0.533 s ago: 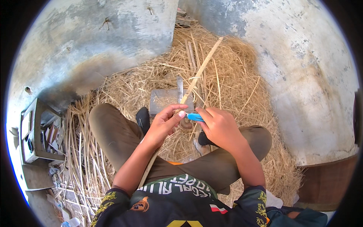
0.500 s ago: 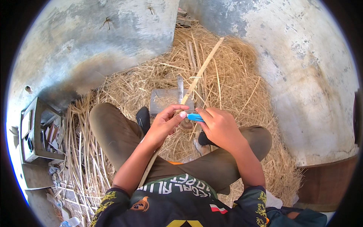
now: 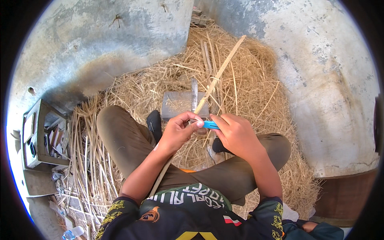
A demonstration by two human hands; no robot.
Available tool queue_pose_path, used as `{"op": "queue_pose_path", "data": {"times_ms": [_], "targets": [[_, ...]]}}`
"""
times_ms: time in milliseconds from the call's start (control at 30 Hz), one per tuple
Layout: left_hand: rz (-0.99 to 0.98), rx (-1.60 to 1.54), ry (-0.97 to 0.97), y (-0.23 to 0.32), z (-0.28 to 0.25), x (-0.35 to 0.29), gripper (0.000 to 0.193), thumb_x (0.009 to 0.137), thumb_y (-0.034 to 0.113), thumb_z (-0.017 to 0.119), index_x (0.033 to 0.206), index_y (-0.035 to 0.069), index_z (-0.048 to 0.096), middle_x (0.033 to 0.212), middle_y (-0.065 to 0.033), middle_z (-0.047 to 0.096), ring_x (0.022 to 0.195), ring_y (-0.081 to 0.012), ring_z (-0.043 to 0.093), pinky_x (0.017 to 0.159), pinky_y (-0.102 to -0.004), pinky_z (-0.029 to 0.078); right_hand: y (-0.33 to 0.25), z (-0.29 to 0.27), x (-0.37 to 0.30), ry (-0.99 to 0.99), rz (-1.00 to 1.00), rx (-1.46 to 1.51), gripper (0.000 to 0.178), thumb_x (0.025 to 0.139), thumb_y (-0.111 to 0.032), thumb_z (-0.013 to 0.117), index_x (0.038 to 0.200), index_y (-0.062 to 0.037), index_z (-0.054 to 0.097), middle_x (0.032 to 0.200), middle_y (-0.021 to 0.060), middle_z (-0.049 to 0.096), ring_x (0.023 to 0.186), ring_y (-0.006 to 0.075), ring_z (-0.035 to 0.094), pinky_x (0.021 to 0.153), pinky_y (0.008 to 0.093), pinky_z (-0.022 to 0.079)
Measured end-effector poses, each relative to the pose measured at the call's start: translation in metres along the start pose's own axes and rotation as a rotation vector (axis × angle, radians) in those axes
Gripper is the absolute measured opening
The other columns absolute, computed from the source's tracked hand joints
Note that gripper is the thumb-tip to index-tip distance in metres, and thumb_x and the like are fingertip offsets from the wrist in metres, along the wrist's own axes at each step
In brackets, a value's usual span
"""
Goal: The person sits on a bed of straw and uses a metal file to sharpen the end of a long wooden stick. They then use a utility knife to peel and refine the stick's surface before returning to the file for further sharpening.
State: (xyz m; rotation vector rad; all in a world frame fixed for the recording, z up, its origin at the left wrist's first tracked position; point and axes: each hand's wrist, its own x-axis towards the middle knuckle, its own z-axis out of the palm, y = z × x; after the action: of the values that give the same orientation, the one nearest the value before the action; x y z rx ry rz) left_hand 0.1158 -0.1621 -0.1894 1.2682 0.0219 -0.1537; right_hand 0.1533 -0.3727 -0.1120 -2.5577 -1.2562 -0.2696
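Observation:
A long pale bamboo strip (image 3: 221, 72) slants from the far right down into my left hand (image 3: 179, 131). Its lower length passes under my left forearm to my lap. The left fingers pinch the strip, thumb on top. My right hand (image 3: 239, 135) is closed around a blue cutter knife (image 3: 211, 125), its front end right beside the left thumb. The knife's blade is hidden between the hands. Just beyond them, a flat metal blade (image 3: 194, 93) lies against a grey block (image 3: 174, 105).
Straw-like shavings (image 3: 256, 96) cover the floor around my crossed legs. Many thin strips (image 3: 86, 172) lie at the left, by a small wooden shelf (image 3: 36, 162) holding scraps. Weathered walls (image 3: 320, 80) rise on both sides. A plastic bottle (image 3: 73, 233) lies at the lower left.
The whole view has shifted slightly, so everything sits a little further right. Both hands keep nearly the same grip and stay close together on the strip and knife.

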Motion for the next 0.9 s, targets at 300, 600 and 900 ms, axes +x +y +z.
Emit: {"op": "queue_pose_path", "data": {"times_ms": [300, 600, 900], "targets": [[0.05, 0.014, -0.014, -0.002, -0.002, 0.0, 0.017, 0.099, 0.013, 0.068, 0.111, 0.001, 0.068, 0.097, -0.0009, 0.068, 0.08, -0.0024, 0.056, 0.069, -0.0187, 0.044, -0.001, 0.001, -0.002, -0.029, 0.051, 0.021, 0.035, 0.085, -0.016, 0.073, 0.117, -0.0034, 0.065, 0.088, 0.0098, 0.063, 0.076, 0.0284, 0.067, 0.063, 0.0395, 0.053], [0.11, 0.075, 0.011, -0.007, 0.003, 0.0, 0.02, 0.1, 0.019, 0.067, 0.113, 0.004, 0.066, 0.07, 0.0079, 0.052, 0.053, -0.0001, 0.041, 0.046, -0.0199, 0.031, 0.001, 0.003, -0.003, -0.012, 0.038, 0.031, 0.037, 0.085, -0.015, 0.074, 0.119, -0.0023, 0.065, 0.088, 0.0104, 0.063, 0.074, 0.029, 0.067, 0.063, 0.0396, 0.053], [0.254, 0.36, 0.099, -0.019, 0.003, 0.0, 0.015, 0.103, 0.015, 0.061, 0.113, 0.004, 0.063, 0.069, 0.0076, 0.05, 0.058, 0.0004, 0.04, 0.051, -0.0197, 0.031, -0.002, 0.007, -0.002, -0.034, 0.032, -0.027, 0.038, 0.085, -0.015, 0.075, 0.12, -0.0025, 0.066, 0.085, 0.0108, 0.06, 0.07, 0.0284, 0.064, 0.059, 0.0391, 0.051]]}}
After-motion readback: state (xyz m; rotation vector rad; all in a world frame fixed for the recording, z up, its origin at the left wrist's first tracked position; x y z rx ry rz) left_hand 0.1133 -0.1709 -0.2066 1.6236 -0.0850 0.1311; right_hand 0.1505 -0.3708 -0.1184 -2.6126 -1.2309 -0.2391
